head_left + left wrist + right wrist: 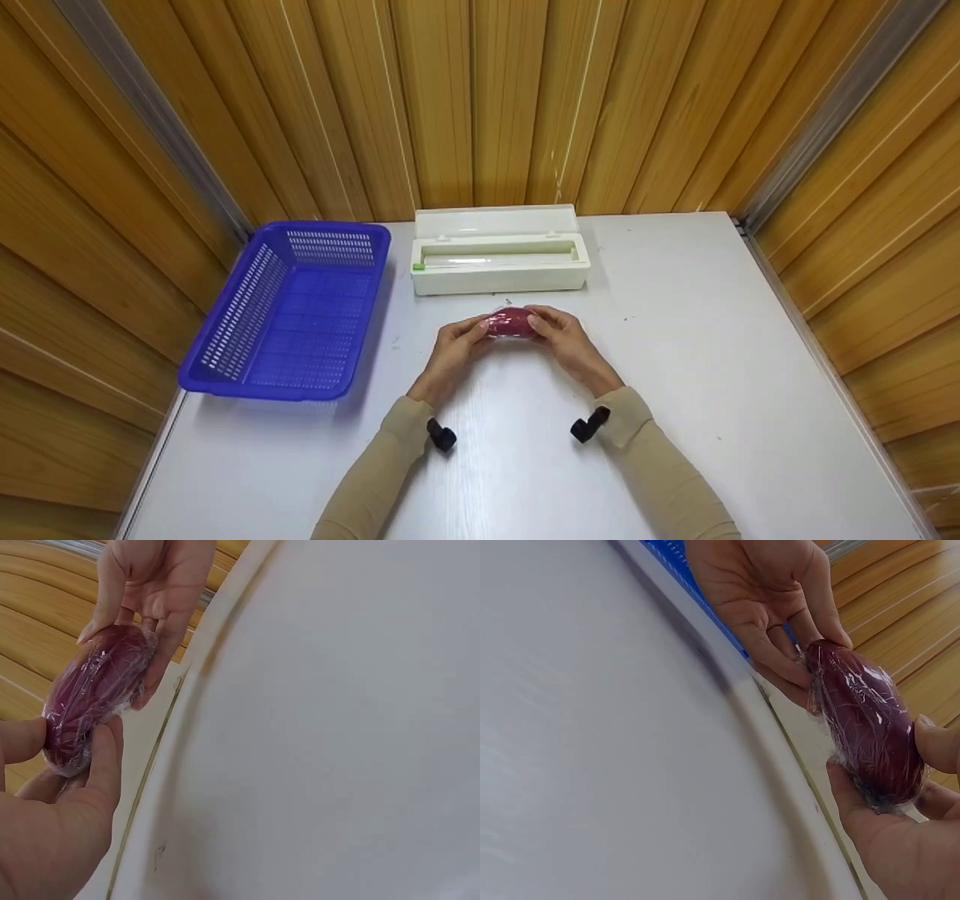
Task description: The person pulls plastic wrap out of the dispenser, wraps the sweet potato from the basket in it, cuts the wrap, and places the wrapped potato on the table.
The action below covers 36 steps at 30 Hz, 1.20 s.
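Observation:
A purple-red, oval fruit or vegetable (511, 322) is wrapped in clear, wrinkled cling film; its exact kind I cannot tell. Both hands hold it between them above the white table. My left hand (455, 350) pinches one end, with the thumb on one side and fingers on the other, as the left wrist view shows with this hand (67, 817) at lower left. The other end is gripped by my right hand (574, 347), its thumb pressing the wrapped surface (866, 720) in the right wrist view. Fingers behind the item are partly hidden.
Just beyond the hands stands a white cling film dispenser (499, 281), lid raised, with a roll inside and a green slider (418, 267) at its left end. A blue plastic basket (360, 322) sits at left. Wood-patterned walls (495, 105) enclose the table (712, 337).

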Motion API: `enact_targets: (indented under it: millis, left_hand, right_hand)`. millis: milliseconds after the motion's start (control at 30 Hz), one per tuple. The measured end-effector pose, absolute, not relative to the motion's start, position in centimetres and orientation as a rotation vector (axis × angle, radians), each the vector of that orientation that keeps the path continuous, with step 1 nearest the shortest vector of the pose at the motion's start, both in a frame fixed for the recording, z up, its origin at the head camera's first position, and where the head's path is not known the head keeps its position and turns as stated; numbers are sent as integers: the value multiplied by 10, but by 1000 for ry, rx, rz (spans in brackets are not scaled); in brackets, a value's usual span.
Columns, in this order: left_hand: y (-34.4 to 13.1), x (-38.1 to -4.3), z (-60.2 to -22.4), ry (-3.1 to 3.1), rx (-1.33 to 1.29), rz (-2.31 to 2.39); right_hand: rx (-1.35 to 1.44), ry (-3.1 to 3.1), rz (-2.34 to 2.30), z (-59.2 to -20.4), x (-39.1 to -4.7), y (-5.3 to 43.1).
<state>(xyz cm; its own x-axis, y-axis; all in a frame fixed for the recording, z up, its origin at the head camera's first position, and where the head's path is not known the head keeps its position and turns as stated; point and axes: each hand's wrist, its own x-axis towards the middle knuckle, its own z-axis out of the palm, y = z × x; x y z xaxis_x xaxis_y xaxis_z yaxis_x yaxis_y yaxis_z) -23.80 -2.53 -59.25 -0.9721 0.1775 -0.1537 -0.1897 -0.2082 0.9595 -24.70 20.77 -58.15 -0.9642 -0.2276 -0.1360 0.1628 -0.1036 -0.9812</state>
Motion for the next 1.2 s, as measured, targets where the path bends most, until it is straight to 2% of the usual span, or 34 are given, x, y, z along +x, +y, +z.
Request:
enact_targets:
  millis: [367,667,1200]
  left_hand:
    - [-29,-240,-592,1873,5,2261]
    - [-30,-238,-591,1908,-102,2191]
    - [-34,-240,-595,2442,87,1822]
  right_hand:
    - [-190,1958,-2081,-579,-246,209]
    - [-232,2057,-2036,-582,-246,210]
    - [-261,2293,-1798,-586,-248,206]
